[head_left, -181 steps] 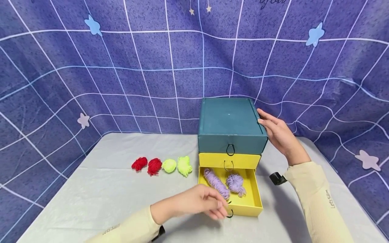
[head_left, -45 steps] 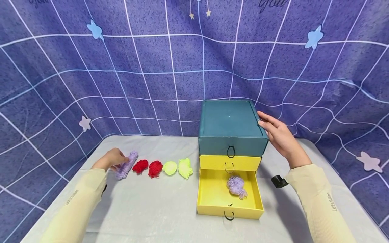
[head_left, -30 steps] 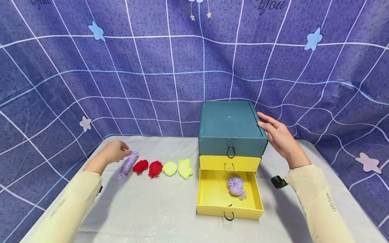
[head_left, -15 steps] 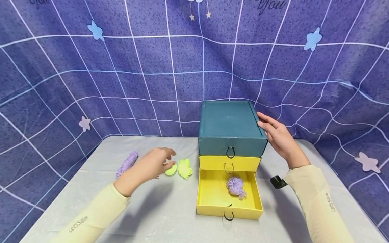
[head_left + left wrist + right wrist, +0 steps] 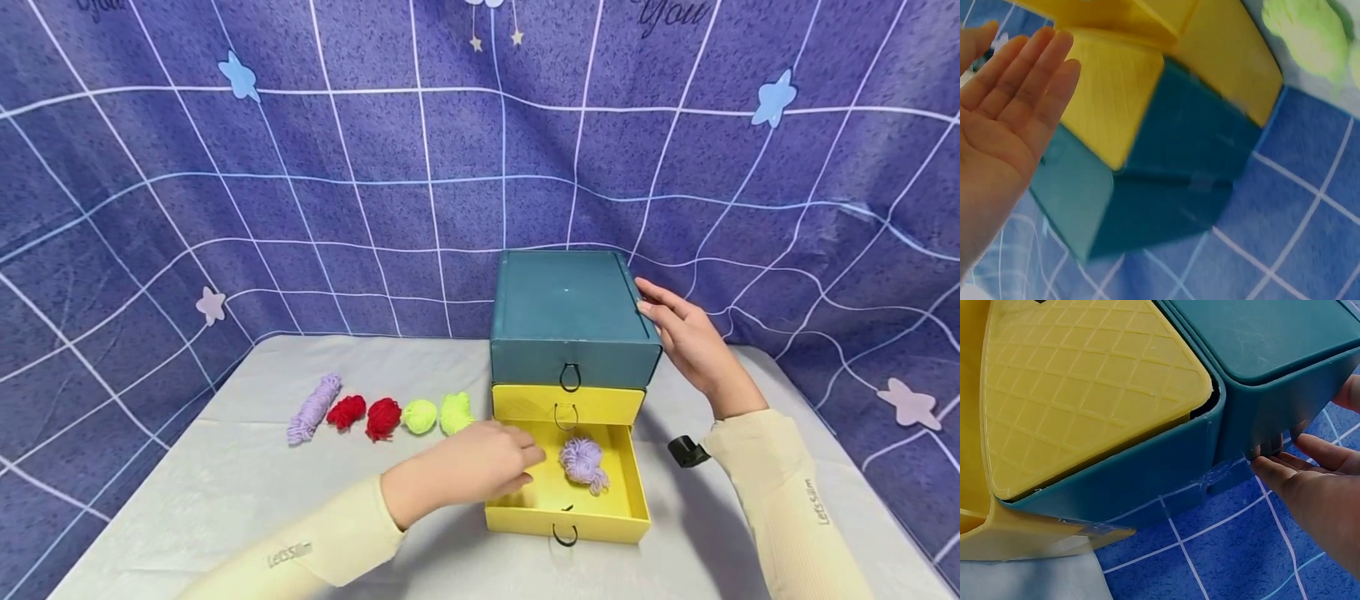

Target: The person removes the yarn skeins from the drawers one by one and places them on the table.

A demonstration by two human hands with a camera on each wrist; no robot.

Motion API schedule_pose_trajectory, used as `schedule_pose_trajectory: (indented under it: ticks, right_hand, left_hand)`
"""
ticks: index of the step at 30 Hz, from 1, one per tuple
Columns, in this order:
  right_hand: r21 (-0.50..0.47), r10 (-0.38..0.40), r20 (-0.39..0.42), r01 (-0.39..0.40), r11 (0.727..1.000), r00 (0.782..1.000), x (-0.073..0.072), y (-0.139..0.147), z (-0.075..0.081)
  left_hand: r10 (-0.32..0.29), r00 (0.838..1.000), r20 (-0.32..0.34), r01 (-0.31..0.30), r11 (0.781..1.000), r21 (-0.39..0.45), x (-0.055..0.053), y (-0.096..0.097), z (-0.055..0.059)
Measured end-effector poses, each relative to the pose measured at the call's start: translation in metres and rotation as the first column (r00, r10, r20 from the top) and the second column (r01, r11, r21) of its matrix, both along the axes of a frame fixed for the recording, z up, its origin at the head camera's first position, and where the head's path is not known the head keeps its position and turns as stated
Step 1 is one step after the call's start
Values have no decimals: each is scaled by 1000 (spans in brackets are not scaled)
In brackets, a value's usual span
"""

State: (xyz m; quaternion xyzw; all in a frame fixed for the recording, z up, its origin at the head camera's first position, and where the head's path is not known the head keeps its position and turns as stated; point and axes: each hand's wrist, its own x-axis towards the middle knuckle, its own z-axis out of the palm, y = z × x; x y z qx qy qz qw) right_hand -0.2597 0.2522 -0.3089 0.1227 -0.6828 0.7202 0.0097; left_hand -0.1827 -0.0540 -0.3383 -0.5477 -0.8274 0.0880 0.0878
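My left hand (image 5: pixel 468 467) reaches over the left side of the pulled-out yellow bottom drawer (image 5: pixel 517 522), holding nothing; its fingers look straight in the left wrist view. Inside the drawer, to the right of those fingertips, lies a ball of purple yarn (image 5: pixel 582 461). Above the drawer stand a closed yellow drawer (image 5: pixel 525 403) and a dark teal drawer box (image 5: pixel 566 292) on top. My right hand (image 5: pixel 697 350) rests with extended fingers against the teal box's right side, and the right wrist view has its fingertips right at that wall.
Left of the drawers, a row of yarn lies on the white-clothed table (image 5: pixel 315 492): a purple skein (image 5: pixel 314 408), two red bundles (image 5: pixel 347 412), a lime ball (image 5: pixel 419 416) and a lime bundle (image 5: pixel 455 412). A purple curtain (image 5: pixel 360 208) hangs behind.
The purple skein has gone from the drawer to the row's left end, where my left hand let it go. That hand has then swept right, back over the drawer. My right hand stays put.
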Motion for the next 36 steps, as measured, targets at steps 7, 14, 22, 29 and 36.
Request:
schedule_pose_trajectory:
  ticks: [7,14,22,29,36]
  right_hand:
    - [13,0,-1,0,1000,1000,-1,1,0]
    - [37,-7,2,7,999,1000,-1,1,0]
    - [12,0,0,0,1000,1000,0,1,0]
    - [8,-2,4,2,1000,1000,0,0,1]
    - [33,-12,5,11,999,1000,0,0,0]
  left_hand:
    - [-33,999,-29,31,997,-67,-7,32,-25]
    - [-53,998,-23,50,991,-126,-21,54,-46]
    - [-89,996,-27,83,983,-164,-32,63,-51]
    - [-85,996,-19,80,981,-175,-29,64,-47]
    - [-66,998,-2,64,977,-202,-28,63,-49]
